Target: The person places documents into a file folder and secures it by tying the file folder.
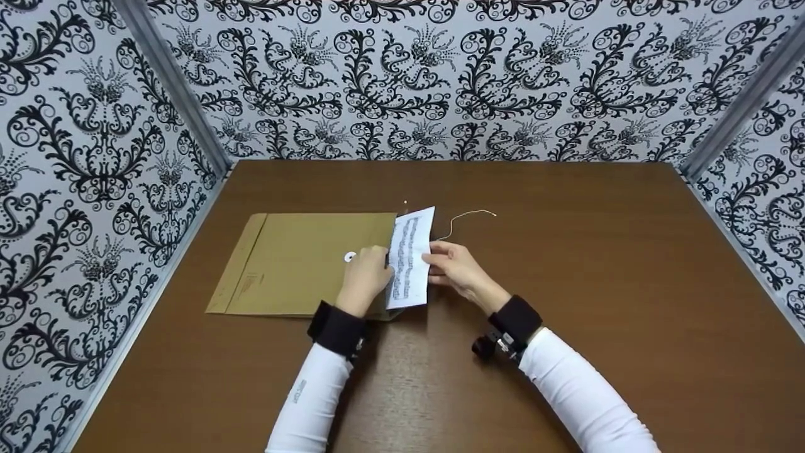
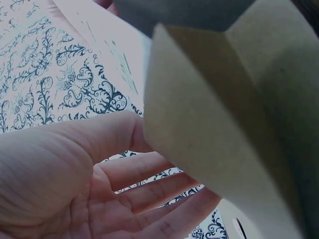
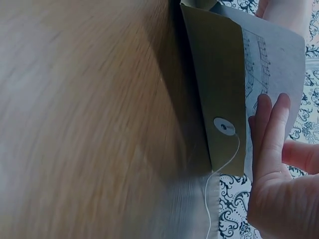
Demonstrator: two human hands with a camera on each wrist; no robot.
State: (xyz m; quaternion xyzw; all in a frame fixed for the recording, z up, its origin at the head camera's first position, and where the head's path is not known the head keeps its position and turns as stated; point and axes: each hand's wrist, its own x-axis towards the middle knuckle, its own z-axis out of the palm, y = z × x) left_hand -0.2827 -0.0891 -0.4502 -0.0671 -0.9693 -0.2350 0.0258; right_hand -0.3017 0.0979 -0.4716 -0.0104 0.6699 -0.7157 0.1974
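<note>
A brown envelope (image 1: 295, 264) lies flat on the table (image 1: 597, 251). At its right end stands a white sheet of printed music (image 1: 412, 251), partly inside its mouth. My left hand (image 1: 368, 277) grips the envelope at that mouth. In the left wrist view its palm (image 2: 75, 184) faces the raised flap (image 2: 219, 119), which hides the fingertips. My right hand (image 1: 456, 267) pinches the sheet's right edge. In the right wrist view its fingers (image 3: 269, 129) lie on the sheet (image 3: 274, 55), beside the flap (image 3: 219, 74) with its white button (image 3: 224, 126) and string (image 3: 222, 164).
The loose string (image 1: 468, 217) trails over the wood behind my right hand. A second white button (image 1: 349, 256) shows on the envelope's face. Patterned black-and-white walls (image 1: 440, 82) close the table in at the back and both sides.
</note>
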